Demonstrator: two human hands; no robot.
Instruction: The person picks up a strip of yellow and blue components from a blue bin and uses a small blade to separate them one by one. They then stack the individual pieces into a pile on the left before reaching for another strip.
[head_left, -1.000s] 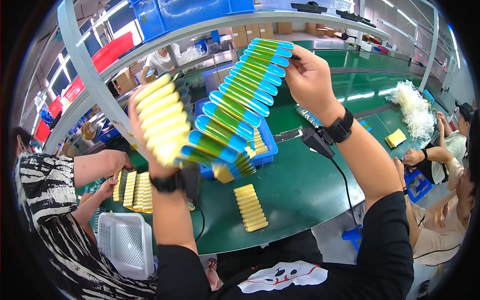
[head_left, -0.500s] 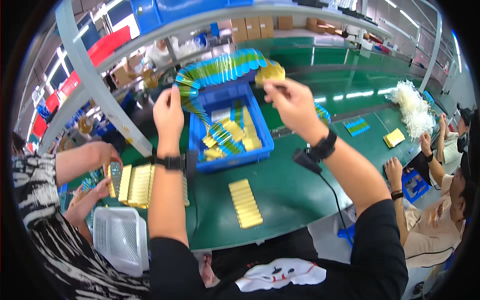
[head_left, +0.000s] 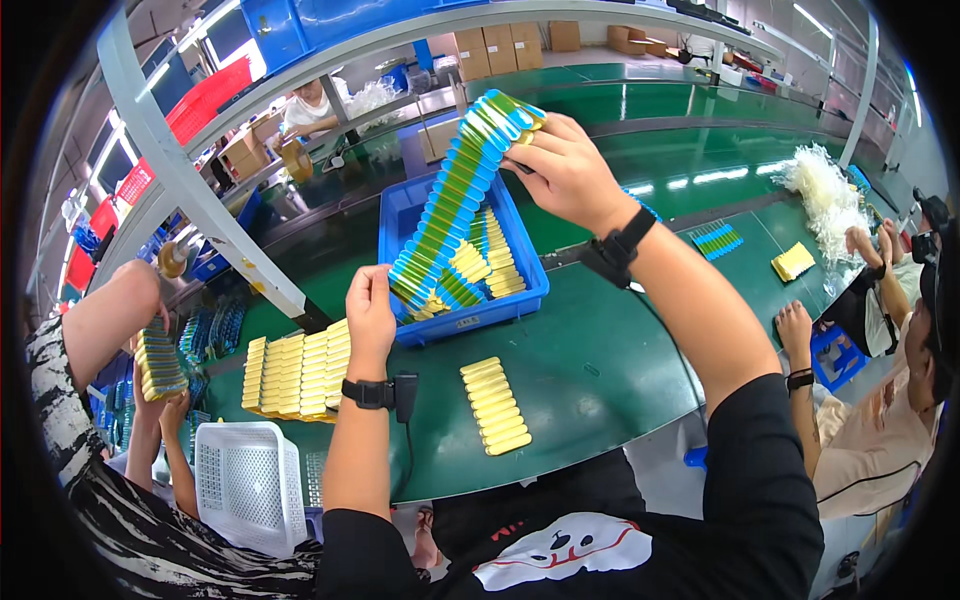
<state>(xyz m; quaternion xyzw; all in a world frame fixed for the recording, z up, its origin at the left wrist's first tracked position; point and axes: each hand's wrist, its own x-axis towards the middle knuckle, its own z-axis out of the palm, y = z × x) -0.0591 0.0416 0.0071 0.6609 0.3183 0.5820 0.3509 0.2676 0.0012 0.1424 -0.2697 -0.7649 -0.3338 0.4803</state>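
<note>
Presently, the long, glossy, ribbed blue-and-green strip (head_left: 452, 207) slopes between my left hand (head_left: 370, 312) and right hand (head_left: 567, 167), fingers closed on both ends; judged light, flexible, slippery: grip across several ribs.

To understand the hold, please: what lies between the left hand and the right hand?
In the head view, a ribbed blue-and-green strip slants up from the left hand to the right hand, hiding part of the blue bin.

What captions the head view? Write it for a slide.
A blue-green strip slants between right hand and left hand over a bin.
</note>
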